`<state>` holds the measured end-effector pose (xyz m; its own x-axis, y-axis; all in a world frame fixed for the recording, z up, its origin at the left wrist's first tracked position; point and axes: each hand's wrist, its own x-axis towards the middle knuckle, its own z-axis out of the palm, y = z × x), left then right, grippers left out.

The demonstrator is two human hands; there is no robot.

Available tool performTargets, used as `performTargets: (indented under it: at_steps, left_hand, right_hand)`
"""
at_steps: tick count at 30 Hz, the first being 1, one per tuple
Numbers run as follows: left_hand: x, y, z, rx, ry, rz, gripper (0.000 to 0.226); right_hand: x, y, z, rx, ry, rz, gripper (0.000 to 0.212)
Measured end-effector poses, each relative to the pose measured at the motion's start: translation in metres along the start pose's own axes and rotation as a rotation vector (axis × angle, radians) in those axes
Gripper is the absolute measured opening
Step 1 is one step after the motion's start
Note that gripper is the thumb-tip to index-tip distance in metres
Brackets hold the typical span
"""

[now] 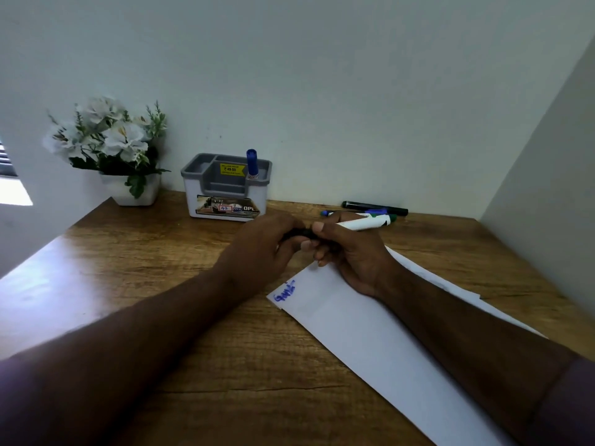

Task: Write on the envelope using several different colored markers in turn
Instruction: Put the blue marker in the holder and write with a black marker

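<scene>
Envelope (370,342): white and long, lying flat and slanted on the wooden surface (161,252) under the right forearm; one blue word sits at its upper left corner, the rest is blank.
Right grip: the right hand (351,252) is closed round a white-barrelled marker (363,224), green at its far end, which points away to the right. The wrist rests on the envelope, most likely to pin the paper and keep the hand over the writing area.
Left grip: the left hand (260,249) is curled shut on a dark piece at the marker's near end, where the two hands meet. This looks like the cap; whether it is coming off or going on I cannot tell.
Why held so: two hands pulling along one axis is the natural way to work a tight cap, and doing it just above the envelope keeps the next stroke short.
Stage, as a judgement: one colour is down, a second is in hand.
Spare markers: a black marker (375,207) and a blue one (328,213) lie just behind the hands, near the wall and within easy reach for the turns to come.
Organiser (225,194): grey and white, further back, with a blue-capped marker (251,164) standing upright in one compartment.
Flower pot (135,191): white flowers at the far left corner, well apart from the work.
</scene>
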<state>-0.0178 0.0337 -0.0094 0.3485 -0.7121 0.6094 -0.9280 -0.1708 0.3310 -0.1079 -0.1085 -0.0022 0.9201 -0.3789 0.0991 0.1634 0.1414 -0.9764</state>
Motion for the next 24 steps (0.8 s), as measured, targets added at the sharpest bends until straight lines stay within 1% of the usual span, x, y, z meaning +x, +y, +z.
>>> performTargets:
  at_steps: [2,4,6,9,13,16,18,20,22,24]
  left_hand:
    - [0.0,0.001,0.002,-0.13,0.025,-0.097,0.019]
    - [0.001,0.001,0.006,-0.176,0.023,-0.137,0.022]
    - [0.002,0.0,0.009,-0.163,0.023,-0.134,0.024]
    - [0.003,0.001,0.012,-0.17,-0.011,-0.068,0.016]
    - [0.002,-0.001,0.014,-0.152,-0.03,-0.075,0.013]
    - [0.001,-0.004,0.015,-0.091,-0.032,-0.057,0.019]
    - [0.001,-0.002,0.015,-0.107,-0.05,-0.056,0.03]
    - [0.002,0.001,0.014,-0.112,-0.092,-0.077,0.035]
    - [0.003,0.002,0.012,-0.112,-0.115,-0.127,0.036]
    - [0.005,-0.001,0.011,-0.086,-0.104,-0.213,0.043]
  right_hand:
    - [0.002,0.002,-0.001,0.033,-0.031,-0.001,0.016]
    - [0.003,0.003,-0.001,0.072,-0.028,0.0,0.016]
    - [0.005,0.004,-0.001,0.077,-0.03,-0.019,0.023]
    - [0.007,0.006,-0.001,0.074,-0.044,-0.04,0.029]
    - [0.006,0.006,0.0,0.078,-0.073,-0.011,0.032]
    - [0.005,0.005,-0.001,0.089,-0.067,0.031,0.032]
    - [0.004,0.004,-0.001,0.087,-0.077,0.054,0.031]
    - [0.004,0.004,-0.001,0.084,-0.08,0.067,0.031]
    - [0.005,0.004,-0.002,0.106,-0.069,0.062,0.028]
    - [0.006,0.004,-0.004,0.144,-0.053,0.055,0.029]
